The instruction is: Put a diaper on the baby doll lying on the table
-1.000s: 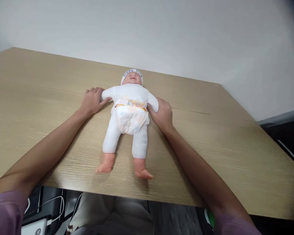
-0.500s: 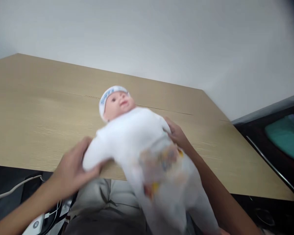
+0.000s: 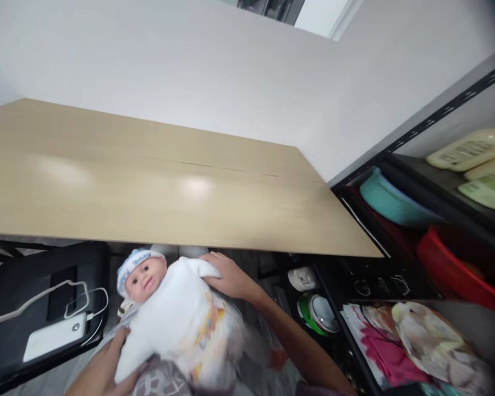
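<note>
A baby doll (image 3: 173,319) in a white top and a white cap with blue lettering lies tilted over my lap, below the table's front edge. Around its waist sits a diaper (image 3: 210,330) with a coloured printed band; the lower part is blurred. My left hand (image 3: 121,357) grips the doll's sleeve at the lower left, thumb on top. My right hand (image 3: 226,275) is closed around the other sleeve, near the table edge. The doll's legs are smeared by motion.
A wooden table (image 3: 239,203) stretches across in front. On a black stool (image 3: 78,264) at left lies a white power bank (image 3: 55,336) with cables. Dark shelves at right hold a teal basin (image 3: 396,201), a red basin (image 3: 457,269), bottles (image 3: 470,148) and bags (image 3: 429,335).
The doll has come from above the table's front edge down toward my lap, with both hands still holding its sleeves. My view has swung so that the stool and shelves show more.
</note>
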The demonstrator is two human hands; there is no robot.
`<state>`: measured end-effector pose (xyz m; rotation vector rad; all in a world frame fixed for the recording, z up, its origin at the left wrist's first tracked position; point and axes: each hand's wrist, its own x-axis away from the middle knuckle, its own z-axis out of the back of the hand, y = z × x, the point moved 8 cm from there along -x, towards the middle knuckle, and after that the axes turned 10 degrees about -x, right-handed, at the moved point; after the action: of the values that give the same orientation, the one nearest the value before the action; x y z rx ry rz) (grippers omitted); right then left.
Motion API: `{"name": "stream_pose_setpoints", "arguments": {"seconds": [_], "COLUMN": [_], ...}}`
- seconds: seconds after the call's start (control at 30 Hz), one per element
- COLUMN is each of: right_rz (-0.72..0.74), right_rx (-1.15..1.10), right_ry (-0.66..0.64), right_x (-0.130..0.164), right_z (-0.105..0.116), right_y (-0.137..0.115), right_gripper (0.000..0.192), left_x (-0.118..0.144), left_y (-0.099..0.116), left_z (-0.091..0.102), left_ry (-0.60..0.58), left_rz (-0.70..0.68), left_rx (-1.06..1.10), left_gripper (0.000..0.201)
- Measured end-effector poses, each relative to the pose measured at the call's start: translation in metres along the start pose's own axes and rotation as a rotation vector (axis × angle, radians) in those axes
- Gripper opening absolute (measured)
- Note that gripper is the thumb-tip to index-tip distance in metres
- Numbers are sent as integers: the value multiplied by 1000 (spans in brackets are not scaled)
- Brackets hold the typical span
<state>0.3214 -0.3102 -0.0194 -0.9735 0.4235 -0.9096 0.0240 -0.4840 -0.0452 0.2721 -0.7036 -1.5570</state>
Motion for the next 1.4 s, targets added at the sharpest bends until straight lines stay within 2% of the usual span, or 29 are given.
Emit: {"name": "stream_pose_setpoints", "arguments": {"seconds": [0.07, 0.13, 0.2, 0.23, 0.33, 0.4, 0.43, 0.47, 0.53, 0.63, 0.73, 0.83, 1.03, 1.17, 1.27, 1.4], "right_rz": [-73, -156, -186, -175, -128, -134, -141, -143, -152, -199, -235, -252, -200, -183, -235, -320], "right_rx": [74, 95, 76, 45, -126, -230, -260, -283, -321, -360, -376, -374, -335, -211, -197, -147], "right_ry": [-21, -49, -23, 8, 49, 35, 41, 63, 121, 190, 242, 292, 118, 167, 231, 350], "right_x": [-7, -6, 1, 6, 26, 38, 42, 45, 47, 46, 45, 46, 47, 51, 52, 52], "right_z": [-18, -32, -37, -36, -34, -38, -40, -42, -43, -43, -38, -30, -37, -29, -22, -7], "right_y": [31, 58, 73, 75, 70, 66, 65, 65, 71, 94, 115, 122, 88, 80, 97, 121], "right_gripper": [48, 46, 40, 35, 35, 37, 36, 35, 34, 36, 35, 37, 37, 31, 27, 26], "left_x": [-2, -3, -6, -9, -30, -51, -63, -75, -94, -111, -116, -115, -111, -98, -82, -59], "left_y": [-20, -31, -28, -22, 14, 49, 69, 88, 121, 141, 137, 127, 124, 121, 108, 92], "left_z": [-13, -21, -16, -9, 18, 32, 33, 30, 12, -19, -34, -36, -31, -18, -12, -13], "left_ry": [-143, -265, -279, -241, -40, 77, 100, 82, -54, -222, -249, -270, -254, -254, -402, -610], "left_rz": [36, 37, -20, -60, -166, -254, -328, -423, -611, -762, -785, -733, -642, -621, -580, -636], "left_rx": [-45, -115, -230, -305, -524, -543, -492, -408, -223, -102, -90, -20, 111, 170, 216, 176], "left_gripper": [67, 69, 67, 66, 66, 62, 57, 50, 39, 33, 32, 29, 24, 25, 25, 22]}}
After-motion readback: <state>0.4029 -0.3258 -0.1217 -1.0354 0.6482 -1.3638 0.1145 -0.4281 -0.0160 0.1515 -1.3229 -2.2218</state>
